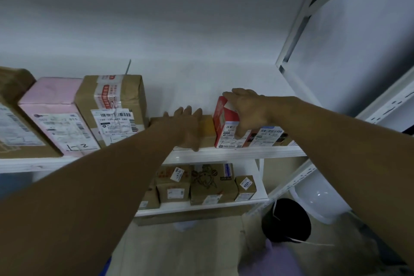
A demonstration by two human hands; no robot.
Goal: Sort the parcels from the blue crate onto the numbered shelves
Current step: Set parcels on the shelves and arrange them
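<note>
A red and white parcel (pixel 225 123) stands upright on the top white shelf (pixel 235 154). My right hand (pixel 248 110) grips it from above, fingers over its top and thumb down its front. My left hand (pixel 187 126) rests with straight fingers on a low brown box (pixel 207 127) just left of the red parcel. Further left on the same shelf stand a pink parcel (pixel 56 116) marked 1-2 and a taped brown parcel (pixel 112 107). The blue crate is not in view.
More labelled parcels (pixel 267 136) lie right of the red one. The lower shelf (pixel 201 207) carries several small brown boxes. A white upright of the rack (pixel 298 29) rises at the right. A black bin (pixel 286 222) stands on the floor below.
</note>
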